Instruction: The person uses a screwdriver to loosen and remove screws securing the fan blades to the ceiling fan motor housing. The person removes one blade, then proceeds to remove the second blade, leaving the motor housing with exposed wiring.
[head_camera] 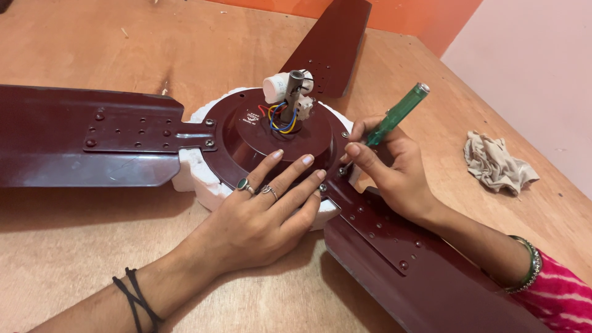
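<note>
The left hand (262,216) lies flat and open, palm down, just below the middle of the frame. Its fingers spread over the lower rim of the dark maroon motor housing (246,132) of a ceiling fan, and the heel of the hand rests on the white foam block (200,182) beneath the housing. Two rings sit on its fingers, and a black cord band (137,300) circles the wrist at lower left.

The right hand (394,172), right of centre, is closed around a screwdriver with a translucent green handle (396,116). The handle slants up toward the upper right; the tip is hidden behind the fingers, near a screw at the root of the lower right blade (394,259). A green bangle (529,265) and a pink patterned sleeve (558,299) show at the lower right edge.

The fan lies on a wooden surface (74,246) with its housing in the centre of the frame. A short metal rod (293,92), a white cylindrical part (275,87) and blue, yellow and red wires (282,120) rise from its middle. A second blade (80,135) reaches to the left edge, fixed by screws; a third blade (330,43) runs toward the top.

A crumpled beige cloth (496,163) lies on the surface at the right, well apart from the fan. Orange and pale pink walls fill the upper right corner.
</note>
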